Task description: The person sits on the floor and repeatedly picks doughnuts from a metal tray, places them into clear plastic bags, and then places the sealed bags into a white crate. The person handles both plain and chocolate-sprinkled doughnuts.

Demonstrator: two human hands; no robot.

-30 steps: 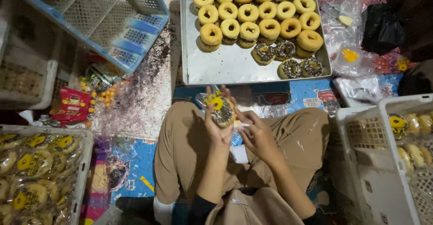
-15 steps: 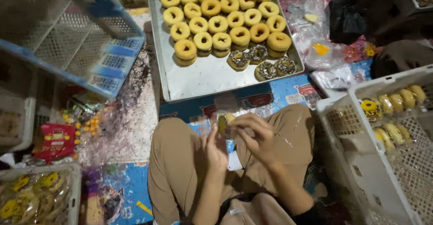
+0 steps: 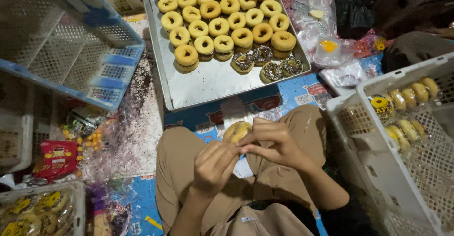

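I sit cross-legged on the floor in tan trousers. My left hand [image 3: 213, 164] and my right hand [image 3: 273, 142] meet above my knees, both pinching a doughnut in a clear plastic wrapper [image 3: 236, 132]. The fingertips of both hands close on the wrapper's edge beside the doughnut. Just beyond my knees lies a metal tray [image 3: 198, 82] carrying rows of plain yellow-glazed doughnuts [image 3: 222, 25] and a few chocolate-sprinkled ones [image 3: 274, 70].
A white plastic crate [image 3: 378, 151] on my right holds wrapped doughnuts [image 3: 406, 98]. A blue crate [image 3: 75, 61] stands tilted at the upper left. Another crate of packed doughnuts [image 3: 33, 212] sits at the lower left. Loose clear wrappers [image 3: 321, 32] and a black bag [image 3: 354, 11] lie upper right.
The wrapped doughnut has turned from face-up to edge-on between my hands, and my fingers have closed in on its wrapper. My view has shifted, bringing the tray lower in the frame.
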